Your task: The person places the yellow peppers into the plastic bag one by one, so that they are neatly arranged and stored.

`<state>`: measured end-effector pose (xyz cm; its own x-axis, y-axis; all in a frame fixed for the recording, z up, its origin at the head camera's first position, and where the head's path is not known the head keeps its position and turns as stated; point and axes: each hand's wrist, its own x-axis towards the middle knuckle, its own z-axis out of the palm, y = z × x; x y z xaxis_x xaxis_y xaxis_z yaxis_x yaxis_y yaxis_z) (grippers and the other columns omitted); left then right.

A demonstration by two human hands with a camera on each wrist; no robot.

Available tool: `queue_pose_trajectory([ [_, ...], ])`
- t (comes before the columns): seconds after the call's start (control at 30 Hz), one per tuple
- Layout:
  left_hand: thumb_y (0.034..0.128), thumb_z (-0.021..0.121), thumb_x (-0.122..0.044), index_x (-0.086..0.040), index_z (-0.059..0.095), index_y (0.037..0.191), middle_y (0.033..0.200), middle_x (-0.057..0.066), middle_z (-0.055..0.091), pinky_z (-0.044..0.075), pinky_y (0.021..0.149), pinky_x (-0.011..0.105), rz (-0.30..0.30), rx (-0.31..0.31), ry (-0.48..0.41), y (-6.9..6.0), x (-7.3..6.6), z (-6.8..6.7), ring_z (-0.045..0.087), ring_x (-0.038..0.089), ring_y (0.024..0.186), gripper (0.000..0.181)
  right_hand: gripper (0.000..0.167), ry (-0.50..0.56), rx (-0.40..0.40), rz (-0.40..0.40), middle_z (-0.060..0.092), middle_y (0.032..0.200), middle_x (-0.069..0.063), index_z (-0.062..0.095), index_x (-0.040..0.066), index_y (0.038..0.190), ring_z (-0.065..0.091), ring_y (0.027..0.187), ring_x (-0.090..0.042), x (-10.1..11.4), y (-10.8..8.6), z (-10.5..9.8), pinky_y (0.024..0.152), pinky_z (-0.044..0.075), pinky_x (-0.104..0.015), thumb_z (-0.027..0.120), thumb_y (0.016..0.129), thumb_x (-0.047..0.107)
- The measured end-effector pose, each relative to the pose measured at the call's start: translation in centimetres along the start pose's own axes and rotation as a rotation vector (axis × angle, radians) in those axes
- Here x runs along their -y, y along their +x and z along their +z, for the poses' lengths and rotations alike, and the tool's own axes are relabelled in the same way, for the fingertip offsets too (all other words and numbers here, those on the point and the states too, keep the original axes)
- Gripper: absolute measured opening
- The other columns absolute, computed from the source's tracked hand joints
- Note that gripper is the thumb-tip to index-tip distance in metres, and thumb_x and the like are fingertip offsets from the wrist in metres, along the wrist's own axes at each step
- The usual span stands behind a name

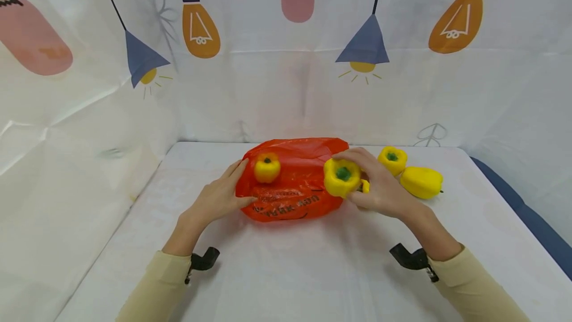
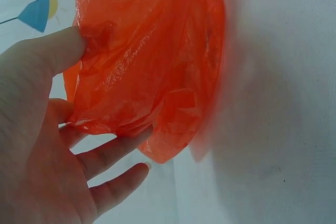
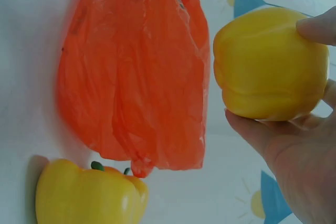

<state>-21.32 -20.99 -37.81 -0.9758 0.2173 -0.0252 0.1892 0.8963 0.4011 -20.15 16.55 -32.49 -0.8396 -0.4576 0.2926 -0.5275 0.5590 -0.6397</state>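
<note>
A red plastic bag [image 1: 308,163] with dark print lies at the table's far side, a yellow bell pepper [image 1: 266,169] within its mouth. My left hand [image 1: 221,195] holds the bag's left edge, thumb at the near side and fingers farther back. In the left wrist view, the film [image 2: 131,61] drapes between thumb and fingers. My right hand [image 1: 380,188] grips another yellow bell pepper [image 1: 335,178] above the bag's right side, its green stem facing the head camera. The right wrist view shows this pepper [image 3: 268,64] raised, apart from the bag.
Two yellow bell peppers, one upright [image 1: 392,160] and one on its side [image 1: 421,183], are right of the bag. Part of another yellow pepper [image 1: 365,186] shows behind my right hand. A white sheet printed with lamps [image 1: 268,88] hangs behind the white table [image 1: 286,272].
</note>
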Motion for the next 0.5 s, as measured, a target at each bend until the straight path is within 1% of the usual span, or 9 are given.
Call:
queue_pose_trajectory([
  [0.13,0.0857,0.067,-0.059,-0.023,0.01,0.162,0.168,0.004,0.015,0.039,0.103,0.072,0.003,0.001,0.006,0.0,0.1,-0.1,0.053,0.042,0.131,0.102,0.075,-0.035,0.01,-0.005,0.045,0.138,0.008,0.047,0.036,0.139,0.046,0.113,-0.014,0.4,0.8,0.4,0.087,0.051,-0.04,0.07,0.073,0.008],
  [0.23,0.0858,0.067,-0.059,-0.023,0.01,0.162,0.168,0.004,0.016,0.038,0.103,0.073,0.004,-0.001,0.002,0.0,0.1,-0.1,0.053,0.043,0.131,0.101,0.076,-0.04,0.001,-0.011,0.044,0.139,0.008,0.045,0.033,0.141,0.047,0.115,-0.014,0.4,1.5,0.9,0.092,0.051,-0.04,0.069,0.074,0.008],
  [0.33,0.0856,0.068,-0.057,-0.023,0.01,0.161,0.167,0.004,0.016,0.038,0.103,0.073,0.002,-0.002,-0.005,-0.1,0.1,0.0,0.052,0.043,0.132,0.101,0.076,-0.035,-0.008,-0.008,0.045,0.141,0.008,0.044,0.032,0.142,0.048,0.117,-0.015,0.3,2.2,1.4,0.097,0.05,-0.043,0.069,0.075,0.009],
  [0.5,0.0854,0.067,-0.058,-0.024,0.011,0.161,0.167,0.002,0.017,0.038,0.103,0.073,0.005,-0.002,-0.009,0.0,0.1,0.0,0.053,0.042,0.131,0.101,0.075,-0.022,0.021,0.031,0.046,0.143,0.009,0.041,0.037,0.143,0.048,0.121,-0.017,0.1,3.4,2.1,0.1,0.049,-0.049,0.069,0.078,0.013],
])
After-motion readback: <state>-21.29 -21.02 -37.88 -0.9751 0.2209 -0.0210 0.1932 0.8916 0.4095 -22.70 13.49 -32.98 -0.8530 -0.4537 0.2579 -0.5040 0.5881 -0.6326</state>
